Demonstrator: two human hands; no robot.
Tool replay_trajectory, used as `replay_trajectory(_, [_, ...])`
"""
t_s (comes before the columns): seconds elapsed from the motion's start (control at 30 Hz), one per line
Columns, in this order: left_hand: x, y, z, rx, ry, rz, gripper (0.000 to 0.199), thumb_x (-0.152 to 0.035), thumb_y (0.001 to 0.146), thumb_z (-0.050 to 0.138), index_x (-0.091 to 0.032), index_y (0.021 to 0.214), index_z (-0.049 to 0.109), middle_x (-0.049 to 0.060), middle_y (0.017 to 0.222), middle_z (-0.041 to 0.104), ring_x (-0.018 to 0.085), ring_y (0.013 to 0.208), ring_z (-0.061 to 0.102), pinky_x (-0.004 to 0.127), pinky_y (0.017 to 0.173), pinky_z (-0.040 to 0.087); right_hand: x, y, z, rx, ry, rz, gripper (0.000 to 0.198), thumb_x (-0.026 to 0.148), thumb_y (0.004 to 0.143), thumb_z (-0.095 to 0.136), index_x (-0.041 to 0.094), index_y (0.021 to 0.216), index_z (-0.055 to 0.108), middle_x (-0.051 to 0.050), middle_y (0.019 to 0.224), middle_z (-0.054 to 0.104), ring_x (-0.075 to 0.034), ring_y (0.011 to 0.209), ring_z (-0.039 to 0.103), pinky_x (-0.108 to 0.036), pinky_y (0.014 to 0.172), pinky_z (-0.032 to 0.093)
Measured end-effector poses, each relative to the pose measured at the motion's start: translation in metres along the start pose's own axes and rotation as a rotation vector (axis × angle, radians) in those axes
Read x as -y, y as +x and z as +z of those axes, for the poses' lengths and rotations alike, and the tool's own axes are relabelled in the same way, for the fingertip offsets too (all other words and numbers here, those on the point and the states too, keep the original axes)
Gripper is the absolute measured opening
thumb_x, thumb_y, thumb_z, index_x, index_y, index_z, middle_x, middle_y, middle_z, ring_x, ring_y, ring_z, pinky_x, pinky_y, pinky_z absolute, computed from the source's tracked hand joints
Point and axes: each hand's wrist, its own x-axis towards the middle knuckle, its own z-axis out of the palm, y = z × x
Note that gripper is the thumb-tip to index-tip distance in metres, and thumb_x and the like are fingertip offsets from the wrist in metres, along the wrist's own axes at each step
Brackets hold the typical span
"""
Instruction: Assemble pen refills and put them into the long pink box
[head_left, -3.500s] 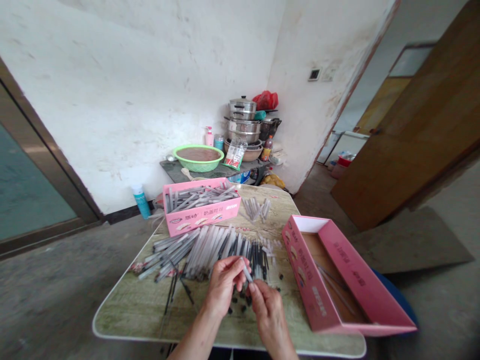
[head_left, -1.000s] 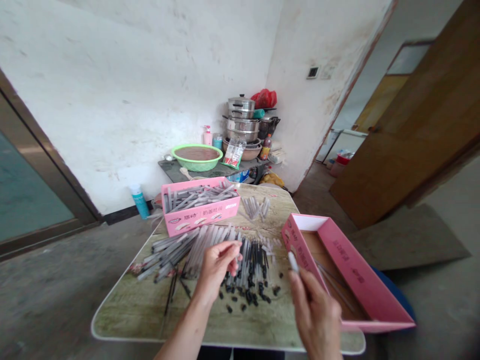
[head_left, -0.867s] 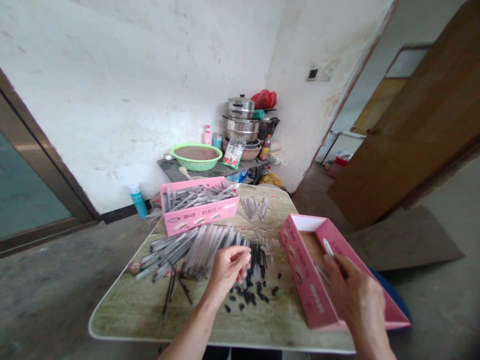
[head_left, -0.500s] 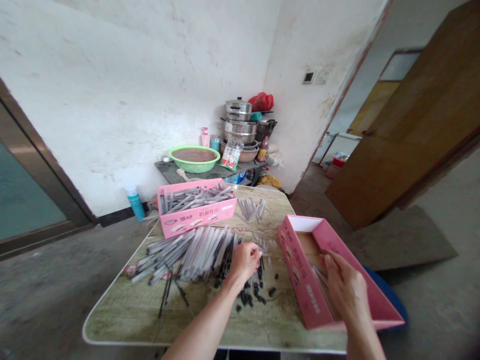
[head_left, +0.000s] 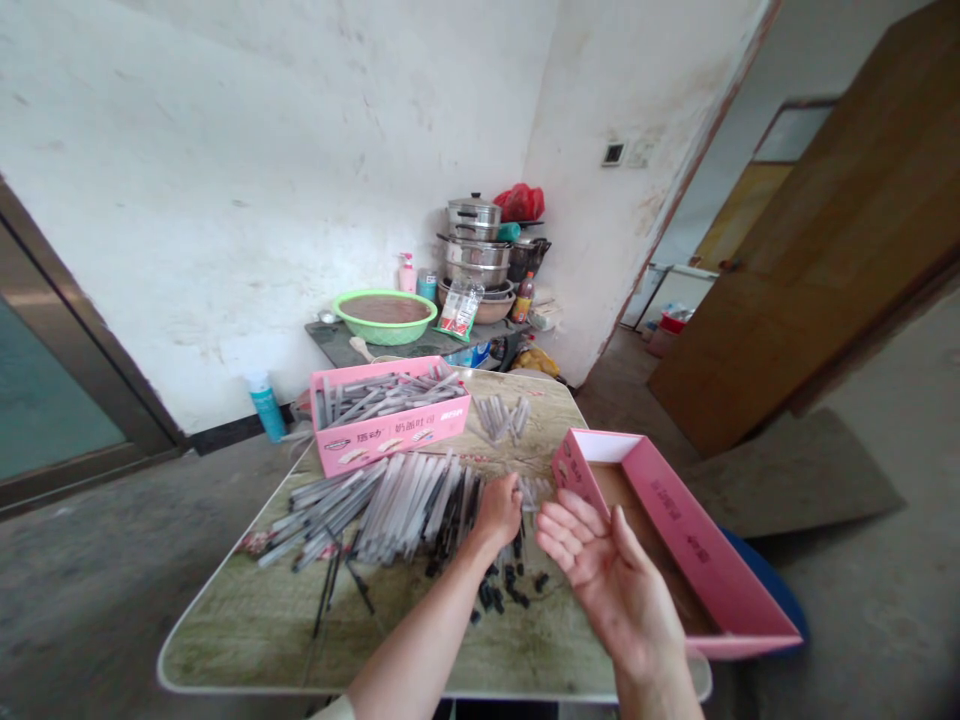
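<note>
My left hand [head_left: 499,515] is closed in a pinch over the small clear plastic pieces [head_left: 534,492] at mid-table; whatever its fingertips hold is hidden. Palm up and fingers stretched out, my right hand [head_left: 609,575] is open and holds nothing visible. It is in front of the near side of a pink cardboard box [head_left: 679,500]. Left of my left hand lie many translucent tubes [head_left: 401,510] that look like pen barrels, and thin black sticks [head_left: 466,505] partly covered by the hand. Small black plugs [head_left: 491,597] are scattered below my left wrist.
Another pink box [head_left: 390,435] full of grey tubes stands at the table's back left. Two small bundles of clear tubes [head_left: 499,418] lie behind. On a side table are a green basin [head_left: 384,330] and stacked steel pots [head_left: 476,260]. The table edge [head_left: 225,690] is near me.
My right hand has come out of the right-hand pink box, moved left and opened palm up; the tubes it held are gone from it. My left hand has shifted slightly, still pinched.
</note>
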Motion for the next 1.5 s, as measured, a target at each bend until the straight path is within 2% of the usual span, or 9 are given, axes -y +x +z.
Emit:
replay_trajectory(0.1, [0.003, -0.009, -0.017, -0.062, -0.045, 0.034, 0.037, -0.011, 0.081, 0.045, -0.018, 0.113, 0.062, 0.008, 0.105, 0.070, 0.018, 0.095, 0.065, 0.030, 0.085, 0.048, -0.004, 0.000, 0.003, -0.009, -0.063, 0.003, 0.050, 0.051, 0.092, 0.041, 0.012, 0.109, 0.067, -0.017, 0.108, 0.069, -0.027, 0.101, 0.064, -0.045, 0.092, 0.046])
replay_trajectory(0.2, [0.012, -0.023, -0.047, -0.224, -0.246, 0.084, 0.038, -0.020, 0.088, 0.042, -0.017, 0.123, 0.055, 0.009, 0.110, 0.068, 0.018, 0.089, 0.068, 0.030, 0.080, 0.053, -0.014, 0.001, -0.003, -0.091, -0.324, -0.023, 0.042, 0.048, 0.087, 0.053, 0.011, 0.101, 0.068, -0.014, 0.088, 0.072, -0.023, 0.075, 0.068, -0.034, 0.068, 0.053])
replay_trajectory(0.33, [0.024, -0.044, -0.089, -0.421, -0.399, 0.091, 0.039, -0.034, 0.089, 0.047, -0.017, 0.123, 0.056, 0.009, 0.106, 0.069, 0.020, 0.082, 0.069, 0.032, 0.074, 0.057, -0.045, 0.012, -0.018, -0.260, -0.882, -0.015, 0.035, 0.044, 0.081, 0.060, 0.011, 0.091, 0.066, -0.002, 0.059, 0.064, -0.013, 0.041, 0.055, -0.022, 0.039, 0.038])
replay_trajectory(0.43, [0.028, -0.057, -0.103, -0.443, -0.398, 0.074, 0.042, -0.040, 0.087, 0.050, -0.017, 0.121, 0.058, 0.010, 0.103, 0.069, 0.020, 0.079, 0.069, 0.034, 0.074, 0.058, -0.070, 0.028, -0.022, -0.301, -1.408, 0.000, 0.033, 0.038, 0.085, 0.051, 0.014, 0.098, 0.068, -0.002, 0.059, 0.066, -0.017, 0.048, 0.060, -0.023, 0.045, 0.042])
replay_trajectory(0.53, [0.029, -0.068, -0.101, -0.417, -0.387, 0.048, 0.043, -0.043, 0.087, 0.050, -0.016, 0.119, 0.059, 0.010, 0.101, 0.070, 0.020, 0.077, 0.069, 0.032, 0.073, 0.058, -0.088, 0.045, -0.016, -0.317, -1.737, 0.003, 0.027, 0.028, 0.084, 0.051, 0.018, 0.102, 0.069, -0.007, 0.081, 0.073, -0.021, 0.078, 0.069, -0.024, 0.067, 0.048])
replay_trajectory(0.6, [0.030, -0.074, -0.096, -0.391, -0.394, 0.035, 0.043, -0.044, 0.087, 0.050, -0.015, 0.118, 0.060, 0.011, 0.101, 0.070, 0.019, 0.076, 0.069, 0.031, 0.072, 0.058, -0.097, 0.056, -0.009, -0.336, -1.800, 0.025, 0.025, 0.024, 0.083, 0.052, 0.021, 0.101, 0.069, -0.009, 0.090, 0.074, -0.022, 0.088, 0.068, -0.025, 0.073, 0.047])
replay_trajectory(0.97, [0.034, -0.081, -0.087, -0.367, -0.437, 0.021, 0.044, -0.042, 0.089, 0.048, -0.013, 0.121, 0.057, 0.012, 0.103, 0.069, 0.018, 0.078, 0.069, 0.032, 0.073, 0.059, -0.112, 0.087, 0.005, -0.385, -2.071, 0.135, 0.027, 0.027, 0.089, 0.044, 0.011, 0.093, 0.065, -0.018, 0.090, 0.072, -0.027, 0.086, 0.069, -0.034, 0.073, 0.050])
replay_trajectory(1.37, [0.031, -0.082, -0.086, -0.391, -0.437, 0.020, 0.045, -0.044, 0.088, 0.050, -0.014, 0.120, 0.058, 0.011, 0.100, 0.070, 0.018, 0.071, 0.069, 0.032, 0.069, 0.060, -0.101, 0.101, -0.004, -0.459, -2.000, 0.258, 0.029, 0.025, 0.083, 0.046, 0.013, 0.089, 0.071, -0.019, 0.096, 0.072, -0.026, 0.093, 0.068, -0.030, 0.074, 0.050])
replay_trajectory(1.5, [0.031, -0.082, -0.084, -0.380, -0.426, 0.012, 0.046, -0.045, 0.087, 0.050, -0.014, 0.120, 0.059, 0.011, 0.100, 0.070, 0.017, 0.071, 0.069, 0.030, 0.069, 0.059, -0.100, 0.100, -0.004, -0.451, -1.985, 0.240, 0.032, 0.033, 0.086, 0.044, 0.014, 0.092, 0.070, -0.017, 0.098, 0.072, -0.026, 0.096, 0.067, -0.031, 0.077, 0.049])
